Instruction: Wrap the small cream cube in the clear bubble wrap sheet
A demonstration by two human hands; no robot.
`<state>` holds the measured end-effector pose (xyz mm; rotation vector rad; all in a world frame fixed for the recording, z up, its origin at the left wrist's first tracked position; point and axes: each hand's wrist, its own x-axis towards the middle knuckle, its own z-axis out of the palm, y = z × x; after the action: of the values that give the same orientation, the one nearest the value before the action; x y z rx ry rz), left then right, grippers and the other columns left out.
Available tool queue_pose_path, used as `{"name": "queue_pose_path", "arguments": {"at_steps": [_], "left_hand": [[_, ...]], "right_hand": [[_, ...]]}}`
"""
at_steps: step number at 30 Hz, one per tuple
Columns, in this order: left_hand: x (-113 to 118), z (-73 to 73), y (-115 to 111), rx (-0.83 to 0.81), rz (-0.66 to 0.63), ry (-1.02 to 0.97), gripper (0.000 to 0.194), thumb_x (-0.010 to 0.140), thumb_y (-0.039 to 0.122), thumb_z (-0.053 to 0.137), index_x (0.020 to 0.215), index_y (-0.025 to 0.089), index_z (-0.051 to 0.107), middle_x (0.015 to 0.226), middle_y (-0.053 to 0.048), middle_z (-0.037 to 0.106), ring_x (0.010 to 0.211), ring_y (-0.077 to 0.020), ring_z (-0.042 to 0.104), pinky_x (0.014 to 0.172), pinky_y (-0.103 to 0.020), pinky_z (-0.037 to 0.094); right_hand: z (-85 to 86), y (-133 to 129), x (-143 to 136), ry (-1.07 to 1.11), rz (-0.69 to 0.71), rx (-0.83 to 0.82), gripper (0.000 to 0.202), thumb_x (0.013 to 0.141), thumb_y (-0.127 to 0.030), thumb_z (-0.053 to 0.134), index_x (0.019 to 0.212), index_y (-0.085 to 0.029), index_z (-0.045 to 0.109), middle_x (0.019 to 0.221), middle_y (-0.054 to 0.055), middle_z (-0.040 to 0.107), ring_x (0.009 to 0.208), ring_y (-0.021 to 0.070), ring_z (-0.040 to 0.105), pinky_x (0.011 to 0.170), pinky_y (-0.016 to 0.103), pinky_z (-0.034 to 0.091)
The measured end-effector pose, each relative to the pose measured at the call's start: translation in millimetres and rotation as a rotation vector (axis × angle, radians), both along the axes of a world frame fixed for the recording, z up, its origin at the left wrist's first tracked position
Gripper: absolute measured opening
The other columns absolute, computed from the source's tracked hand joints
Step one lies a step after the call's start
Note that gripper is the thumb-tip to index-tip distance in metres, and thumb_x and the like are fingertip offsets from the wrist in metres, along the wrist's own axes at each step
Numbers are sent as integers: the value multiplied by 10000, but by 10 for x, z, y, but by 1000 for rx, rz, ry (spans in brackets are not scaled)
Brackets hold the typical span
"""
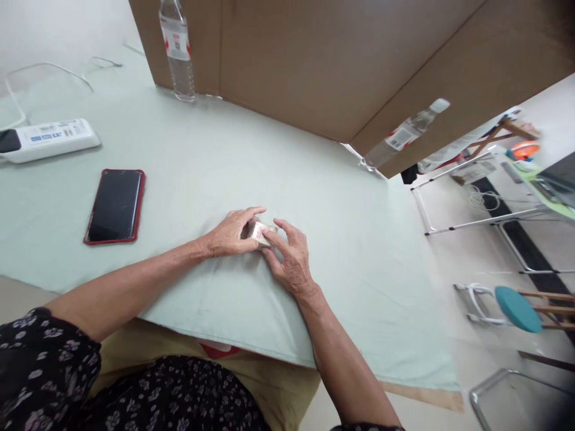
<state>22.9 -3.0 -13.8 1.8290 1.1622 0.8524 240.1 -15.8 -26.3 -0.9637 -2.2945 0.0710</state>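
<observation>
A small white pack with red print (258, 232), perhaps a deck of playing cards, is between my two hands near the front of the cloth-covered table (359, 281). My left hand (233, 233) curls around its left side, thumb at the near edge and fingers at the far edge. From the right, my right hand (290, 254) grips it, with the index finger on its top and the thumb at its near edge. The fingers hide part of the pack, and its markings are too small to read.
To the left lie a red-cased phone (114, 206) and a white power strip (54, 140) with a cable. Brown cardboard panels (291, 66) stand along the back, with water bottles (177, 54) before them. A teal-seated stool (518, 308) is at the right.
</observation>
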Motion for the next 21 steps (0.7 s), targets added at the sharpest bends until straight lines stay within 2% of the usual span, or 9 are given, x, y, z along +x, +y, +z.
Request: {"name": "queue_pose_path", "arguments": {"at_steps": [9, 11, 16, 21], "left_hand": [[13, 49, -24, 36, 11, 43, 764, 697, 336, 632, 1431, 173, 499, 1227, -107, 688, 1149, -304, 627, 1089, -488, 417], [18, 51, -26, 40, 10, 36, 764, 695, 332, 625, 1428, 159, 498, 1230, -114, 685, 1149, -305, 627, 1084, -486, 422], [20, 41, -28, 57, -25, -16, 756, 698, 301, 601, 1427, 141, 483, 1179, -108, 694, 1062, -269, 657, 1000, -427, 482], [29, 33, -45, 41, -87, -77, 778, 705, 278, 593, 1454, 140, 433, 1166, -102, 681, 981, -233, 667, 884, -372, 529]], "right_hand": [[6, -15, -35, 64, 23, -12, 261, 935, -274, 607, 1194, -249, 584, 1355, 140, 626, 1240, 297, 599, 982, 492, 484], [-5, -13, -34, 99, 11, -26, 323, 923, -285, 614, 1239, -247, 553, 1357, 144, 625, 1253, 301, 594, 1006, 505, 480], [-18, 12, -7, 123, -5, -65, 660, 895, -338, 639, 1485, -217, 370, 1442, 179, 557, 1351, 323, 528, 1084, 537, 452], [5, 32, 14, 101, 35, -121, 760, 882, -373, 637, 1544, -225, 295, 1532, 169, 471, 1420, 334, 452, 1130, 550, 406]]}}
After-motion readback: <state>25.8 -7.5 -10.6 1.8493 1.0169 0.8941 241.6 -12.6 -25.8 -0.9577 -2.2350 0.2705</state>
